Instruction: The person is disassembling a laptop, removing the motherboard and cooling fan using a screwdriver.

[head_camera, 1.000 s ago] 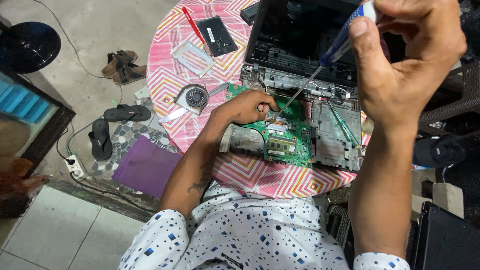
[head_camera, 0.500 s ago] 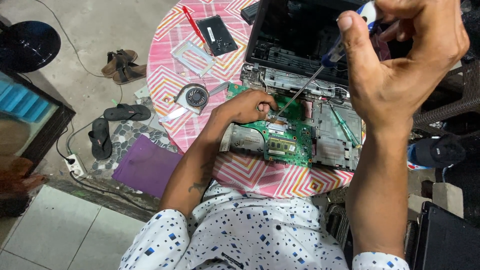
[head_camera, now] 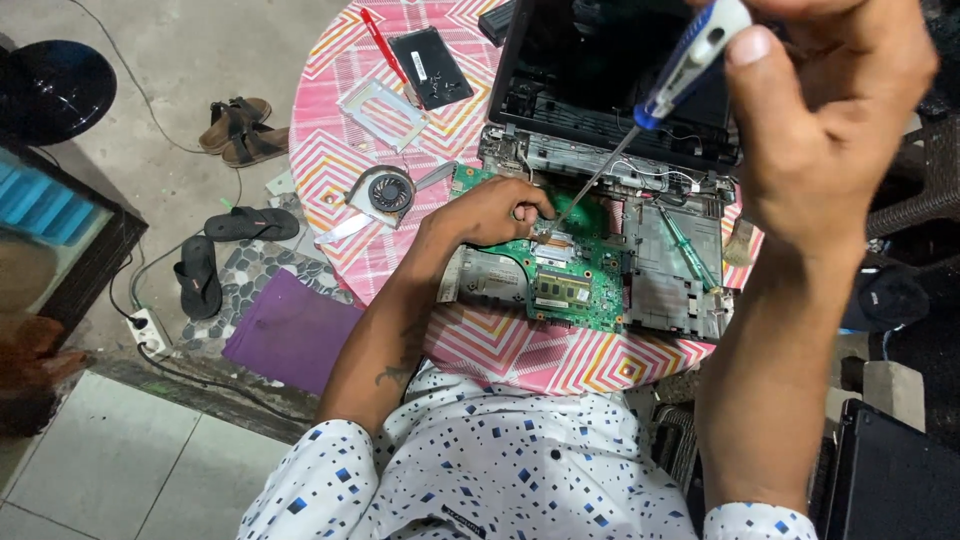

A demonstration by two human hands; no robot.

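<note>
While the left hand (head_camera: 495, 212) presses the motherboard (head_camera: 570, 270), the right hand's (head_camera: 830, 130) grip holds the screwdriver (head_camera: 640, 125) slanting down-left.

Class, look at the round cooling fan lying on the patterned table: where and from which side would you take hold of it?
Probably by its outer casing rim, pinched from above across the round body of the cooling fan. It lies flat on the table with the blades facing up, so the rim is free, while the left hand works beside it on the circuit board.

Informal home repair spot, round table (head_camera: 330, 150) with pink zigzag cloth, opened laptop (head_camera: 620, 180) and loose parts like a cooling fan (head_camera: 388, 192) on it, sandals (head_camera: 238, 128) and flip-flops (head_camera: 215, 255) on bare concrete floor, power strip (head_camera: 148, 328) by tiles.
</note>
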